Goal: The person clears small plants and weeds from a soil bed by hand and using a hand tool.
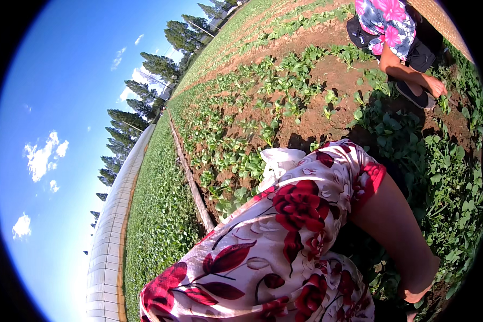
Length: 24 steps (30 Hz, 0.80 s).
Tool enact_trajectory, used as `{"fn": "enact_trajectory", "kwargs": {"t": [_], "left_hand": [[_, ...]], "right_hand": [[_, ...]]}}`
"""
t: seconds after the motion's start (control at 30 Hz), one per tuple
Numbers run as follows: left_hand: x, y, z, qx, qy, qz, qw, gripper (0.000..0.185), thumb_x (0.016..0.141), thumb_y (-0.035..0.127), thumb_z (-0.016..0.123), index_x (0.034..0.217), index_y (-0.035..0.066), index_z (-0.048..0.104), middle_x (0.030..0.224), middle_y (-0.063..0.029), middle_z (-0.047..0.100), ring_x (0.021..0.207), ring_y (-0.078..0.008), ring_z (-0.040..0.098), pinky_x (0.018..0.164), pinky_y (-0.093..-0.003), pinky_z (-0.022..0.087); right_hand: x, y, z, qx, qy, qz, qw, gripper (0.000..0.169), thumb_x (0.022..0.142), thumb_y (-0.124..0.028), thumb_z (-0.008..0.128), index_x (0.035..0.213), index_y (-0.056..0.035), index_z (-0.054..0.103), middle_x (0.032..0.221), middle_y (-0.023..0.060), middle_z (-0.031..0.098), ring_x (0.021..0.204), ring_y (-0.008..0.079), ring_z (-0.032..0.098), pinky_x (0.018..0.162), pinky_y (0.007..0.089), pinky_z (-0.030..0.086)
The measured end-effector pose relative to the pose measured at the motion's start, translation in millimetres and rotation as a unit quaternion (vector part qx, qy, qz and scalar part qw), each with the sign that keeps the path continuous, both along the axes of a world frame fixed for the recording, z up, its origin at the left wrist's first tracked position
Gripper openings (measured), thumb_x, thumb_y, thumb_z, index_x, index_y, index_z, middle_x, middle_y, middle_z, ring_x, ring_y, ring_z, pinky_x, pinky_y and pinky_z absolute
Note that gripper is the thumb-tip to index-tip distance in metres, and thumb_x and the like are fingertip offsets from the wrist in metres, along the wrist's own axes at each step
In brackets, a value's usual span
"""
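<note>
A sleeve of white cloth with red flowers (302, 205) and a red cuff fills the lower middle of the view. From its cuff a bare forearm runs down to what looks like my left hand (420, 279), bent at the wrist, low over the leafy plants at the lower right. Its fingers are hardly visible, so I cannot tell if they hold anything. My right hand is not clearly in view; a small patch of skin shows at the bottom rim. Dense, low green plants (446, 189) grow beside the forearm, partly in shadow.
A co-worker crouches at the upper right, one hand (436, 86) down among the plants, beside a straw hat brim (438, 20). A white bag or cloth (279, 159) lies behind my sleeve. Left stand a long pole or pipe (189, 173), a plastic-covered greenhouse (110, 241) and trees (161, 66).
</note>
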<state>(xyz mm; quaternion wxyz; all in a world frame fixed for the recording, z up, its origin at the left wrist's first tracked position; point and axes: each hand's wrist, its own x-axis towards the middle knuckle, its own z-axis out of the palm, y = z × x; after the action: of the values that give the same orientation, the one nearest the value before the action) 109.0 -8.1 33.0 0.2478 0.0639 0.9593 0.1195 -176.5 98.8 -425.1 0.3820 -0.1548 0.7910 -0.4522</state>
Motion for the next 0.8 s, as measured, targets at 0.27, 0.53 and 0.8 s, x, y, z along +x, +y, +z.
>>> {"fn": "enact_trajectory", "kwargs": {"t": [0.27, 0.53, 0.8], "left_hand": [[-46.4, 0.4, -7.4, -0.061, -0.093, -0.029, 0.993, 0.032, 0.077, 0.025, 0.057, 0.101, 0.002, 0.06, 0.094, -0.0074, 0.06, 0.089, -0.02, 0.055, 0.077, -0.0354, 0.039], [-43.0, 3.1, -26.3, 0.057, -0.042, -0.112, 0.991, 0.057, 0.071, 0.013, 0.056, 0.124, -0.007, 0.045, 0.1, -0.0192, 0.051, 0.088, -0.0281, 0.051, 0.081, -0.0393, 0.04], [-56.8, 10.5, -30.5, 0.068, -0.086, -0.159, 0.981, 0.058, 0.071, 0.013, 0.056, 0.124, -0.008, 0.045, 0.109, -0.0234, 0.051, 0.091, -0.0302, 0.052, 0.084, -0.0418, 0.041]], "right_hand": [[8.4, 86.5, 24.0, -0.044, -0.123, -0.337, 0.932, 0.025, 0.078, -0.015, 0.062, 0.093, 0.0045, 0.061, 0.084, 0.0068, 0.063, 0.076, 0.0164, 0.055, 0.072, 0.0304, 0.045], [10.3, 90.5, 53.1, -0.158, -0.082, -0.507, 0.843, 0.031, 0.074, -0.005, 0.065, 0.104, -0.0006, 0.061, 0.098, 0.0034, 0.063, 0.084, 0.0194, 0.059, 0.076, 0.0333, 0.046], [11.5, 107.0, 123.2, -0.218, -0.089, -0.371, 0.898, 0.022, 0.075, -0.004, 0.068, 0.096, -0.004, 0.061, 0.08, 0.0011, 0.061, 0.066, 0.0105, 0.054, 0.059, 0.0276, 0.043]]}}
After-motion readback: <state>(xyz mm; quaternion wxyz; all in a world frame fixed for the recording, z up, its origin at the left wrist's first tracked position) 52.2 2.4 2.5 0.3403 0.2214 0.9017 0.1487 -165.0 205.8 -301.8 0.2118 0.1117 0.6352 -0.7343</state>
